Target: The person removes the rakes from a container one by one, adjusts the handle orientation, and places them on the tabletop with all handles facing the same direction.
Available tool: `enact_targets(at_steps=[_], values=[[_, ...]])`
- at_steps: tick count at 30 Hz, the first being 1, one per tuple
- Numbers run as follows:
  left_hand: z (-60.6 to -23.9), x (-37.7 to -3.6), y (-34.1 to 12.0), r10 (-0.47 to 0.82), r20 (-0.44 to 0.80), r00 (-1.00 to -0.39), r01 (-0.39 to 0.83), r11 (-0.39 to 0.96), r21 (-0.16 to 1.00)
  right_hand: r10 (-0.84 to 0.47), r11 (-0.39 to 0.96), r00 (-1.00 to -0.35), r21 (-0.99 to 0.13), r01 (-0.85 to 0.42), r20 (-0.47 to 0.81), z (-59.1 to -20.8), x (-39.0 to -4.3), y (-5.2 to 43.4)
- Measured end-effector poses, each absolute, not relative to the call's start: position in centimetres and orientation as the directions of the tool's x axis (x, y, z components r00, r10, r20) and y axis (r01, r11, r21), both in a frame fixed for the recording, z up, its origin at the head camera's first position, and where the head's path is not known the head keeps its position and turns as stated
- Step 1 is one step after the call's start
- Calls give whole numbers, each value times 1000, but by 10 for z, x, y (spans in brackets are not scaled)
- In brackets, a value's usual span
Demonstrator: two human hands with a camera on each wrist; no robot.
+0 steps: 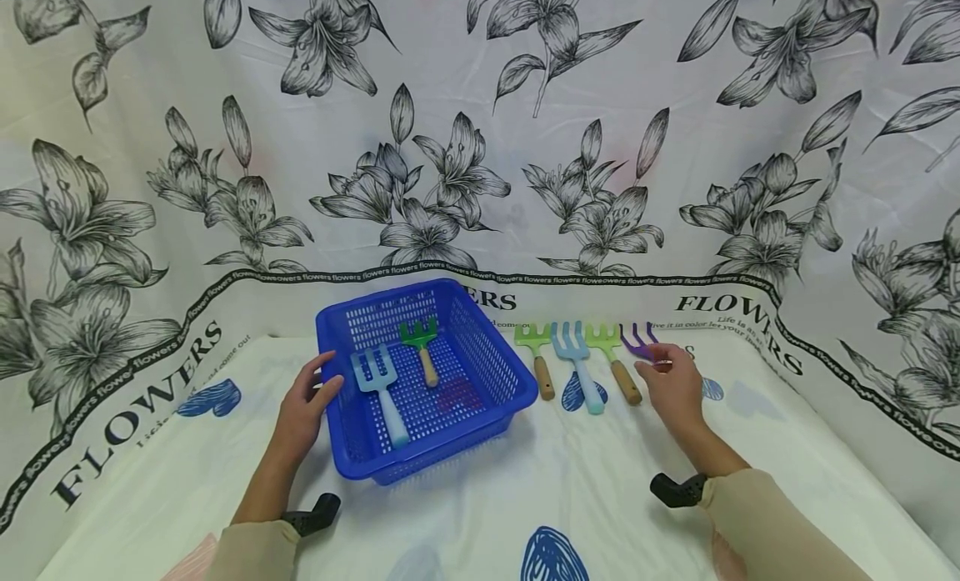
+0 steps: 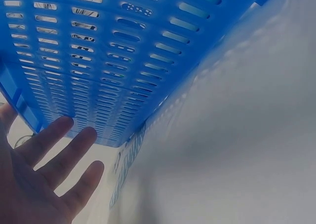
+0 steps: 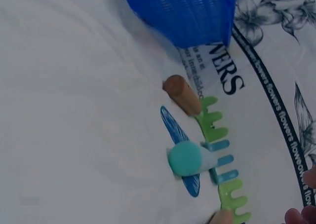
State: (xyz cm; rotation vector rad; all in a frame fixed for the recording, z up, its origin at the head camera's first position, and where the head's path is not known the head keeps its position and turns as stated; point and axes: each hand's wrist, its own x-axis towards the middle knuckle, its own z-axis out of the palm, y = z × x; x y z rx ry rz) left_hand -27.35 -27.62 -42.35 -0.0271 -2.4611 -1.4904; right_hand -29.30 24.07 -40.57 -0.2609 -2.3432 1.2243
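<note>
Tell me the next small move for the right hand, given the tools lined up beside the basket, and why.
Probably close the right hand on the purple fork and lift it. Its fingertips hover at that tool, the last in the row, apparently not yet gripping. The blue basket already holds a blue fork and a green rake, and the left hand rests open against its side.

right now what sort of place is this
Probably a staged tabletop set, not a garden: a lily-print cloth covers table and backdrop, with a blue basket and toy garden forks laid in a row.
</note>
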Motion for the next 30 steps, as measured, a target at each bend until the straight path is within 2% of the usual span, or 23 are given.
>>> enact_targets(at_steps=[15,30], values=[[-423,-274,-276,-116,226,-967,151,457,877,226,531,-918,-831,-164,326,-391,-297,190],[-424,-275,-277,-124,217,-968,137,465,875,128,515,-908,-809,-284,399,-382,-290,155]])
